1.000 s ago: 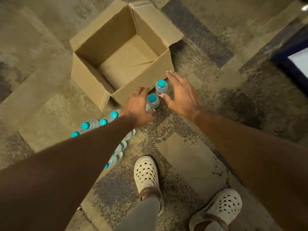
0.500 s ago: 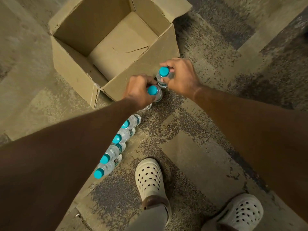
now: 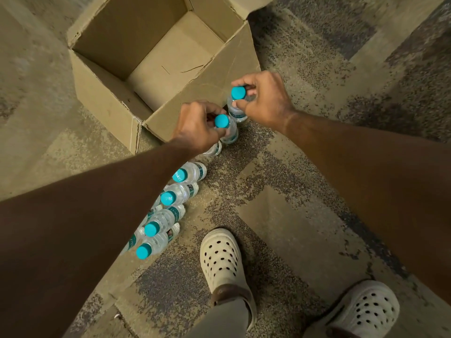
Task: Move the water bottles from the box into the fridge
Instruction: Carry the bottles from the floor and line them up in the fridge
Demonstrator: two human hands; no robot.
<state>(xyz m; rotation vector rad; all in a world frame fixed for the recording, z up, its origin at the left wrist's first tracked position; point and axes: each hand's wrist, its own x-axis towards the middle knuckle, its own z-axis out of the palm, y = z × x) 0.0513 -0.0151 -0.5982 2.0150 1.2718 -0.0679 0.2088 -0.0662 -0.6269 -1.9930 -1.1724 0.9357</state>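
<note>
hands work low over a patchy tan and grey carpet (image 3: 305, 228), each one on its own bottle. left hand (image 3: 195, 128) has its fingers closed round the neck of a small clear plastic water bottle with a teal screw cap (image 3: 222, 121), gripping just under the cap; that bottle stands upright, close against the near outer wall of an open brown cardboard box (image 3: 109, 98). right hand (image 3: 266, 98) is clamped the same way on a second clear teal-capped bottle (image 3: 238, 93), thumb and fingertips pinching around the cap and shoulder, and this one stands just beyond the first, beside the box's near corner. whether either bottle is touching the carpet or raised off it cannot be told. the box sits with its flaps folded out and its inside bare down to the cardboard bottom. more teal-capped clear bottles (image 3: 168, 198) stand in a rough row on the carpet below the left forearm, running from near the box toward the viewer, partly hidden by the arm. two cream perforated clogs (image 3: 220, 259) are planted on the carpet at the bottom of the view, well apart from the box.
</note>
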